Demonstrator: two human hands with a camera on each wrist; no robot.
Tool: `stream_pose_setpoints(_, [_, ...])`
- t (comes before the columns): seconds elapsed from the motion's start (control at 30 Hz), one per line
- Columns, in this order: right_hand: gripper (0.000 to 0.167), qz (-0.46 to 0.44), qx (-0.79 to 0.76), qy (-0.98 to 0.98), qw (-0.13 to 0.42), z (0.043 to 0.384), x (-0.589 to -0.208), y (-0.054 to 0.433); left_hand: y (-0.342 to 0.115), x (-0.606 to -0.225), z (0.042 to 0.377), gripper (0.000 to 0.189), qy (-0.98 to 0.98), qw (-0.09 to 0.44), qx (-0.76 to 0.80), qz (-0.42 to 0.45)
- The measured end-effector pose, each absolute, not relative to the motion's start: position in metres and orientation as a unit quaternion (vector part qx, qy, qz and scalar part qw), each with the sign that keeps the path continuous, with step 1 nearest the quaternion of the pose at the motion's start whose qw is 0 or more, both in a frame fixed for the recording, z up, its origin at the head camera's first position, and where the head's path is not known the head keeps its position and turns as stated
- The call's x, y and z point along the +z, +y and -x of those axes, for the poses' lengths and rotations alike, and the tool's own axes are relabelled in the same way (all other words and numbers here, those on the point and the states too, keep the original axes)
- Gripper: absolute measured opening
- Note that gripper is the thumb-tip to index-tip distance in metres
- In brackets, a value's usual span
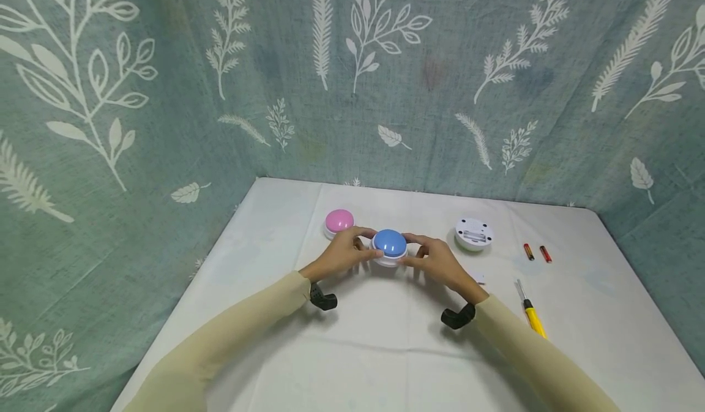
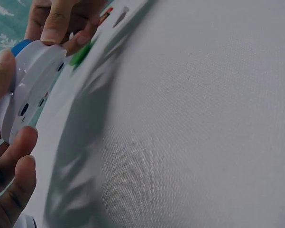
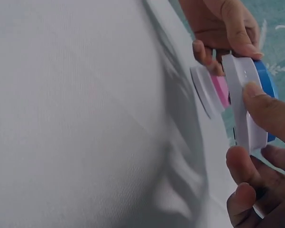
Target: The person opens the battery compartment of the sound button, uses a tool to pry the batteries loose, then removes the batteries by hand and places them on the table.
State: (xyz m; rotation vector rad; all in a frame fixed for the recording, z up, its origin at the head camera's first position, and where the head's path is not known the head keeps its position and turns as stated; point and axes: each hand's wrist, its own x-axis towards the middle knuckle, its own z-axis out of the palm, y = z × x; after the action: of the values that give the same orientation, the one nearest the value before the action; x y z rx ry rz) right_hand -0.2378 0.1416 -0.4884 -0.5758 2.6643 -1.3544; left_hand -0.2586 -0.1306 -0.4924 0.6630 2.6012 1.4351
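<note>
Both hands hold a round push button (image 1: pixel 389 244) with a blue dome and a white base, raised above the table. My left hand (image 1: pixel 343 251) grips its left edge, thumb at the near side and fingers behind. My right hand (image 1: pixel 437 259) pinches the opposite edge in the same way. In the left wrist view the white base (image 2: pixel 38 85) is tilted on edge, with dark holes in its underside. The right wrist view has the right thumb (image 3: pixel 265 107) pressed on the white rim.
Beside my left hand sits a pink-domed button (image 1: pixel 339 221). An upturned button (image 1: pixel 473 234) with a green edge shows its battery slot. Farther right are two batteries (image 1: pixel 529 251) and a yellow screwdriver (image 1: pixel 533 317). A small white piece (image 1: pixel 480 278) lies by my right wrist.
</note>
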Motion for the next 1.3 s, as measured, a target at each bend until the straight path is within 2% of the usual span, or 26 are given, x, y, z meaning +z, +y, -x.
stream_pose_setpoints(0.27, [0.064, 0.182, -0.486, 0.851, 0.080, 0.225, -0.483, 0.143, -0.132, -0.489, 0.247, 0.058, 0.846, 0.062, 0.494, -0.193])
stream_pose_setpoints(0.43, [0.070, 0.213, -0.489, 0.840, 0.098, 0.218, -0.483, 0.146, -0.133, -0.488, 0.240, 0.048, 0.832, 0.077, 0.515, -0.192])
stream_pose_setpoints(0.53, [0.071, 0.235, -0.478, 0.842, 0.090, 0.216, -0.482, 0.147, -0.134, -0.488, 0.238, 0.046, 0.817, 0.105, 0.532, -0.194])
stream_pose_setpoints(0.7, [0.063, 0.252, -0.455, 0.849, 0.089, 0.211, -0.481, 0.148, -0.139, -0.487, 0.237, 0.046, 0.806, 0.160, 0.532, -0.203])
stream_pose_setpoints(0.87, [0.055, 0.257, -0.460, 0.842, 0.116, 0.211, -0.480, 0.150, -0.145, -0.488, 0.237, 0.040, 0.771, 0.246, 0.550, -0.206])
stream_pose_setpoints(1.07, [0.048, 0.226, -0.483, 0.833, 0.147, 0.213, -0.480, 0.151, -0.145, -0.490, 0.235, 0.058, 0.707, 0.338, 0.583, -0.215])
stream_pose_setpoints(1.3, [0.048, 0.194, -0.509, 0.829, 0.124, 0.210, -0.485, 0.141, -0.142, -0.494, 0.233, 0.071, 0.696, 0.347, 0.594, -0.206])
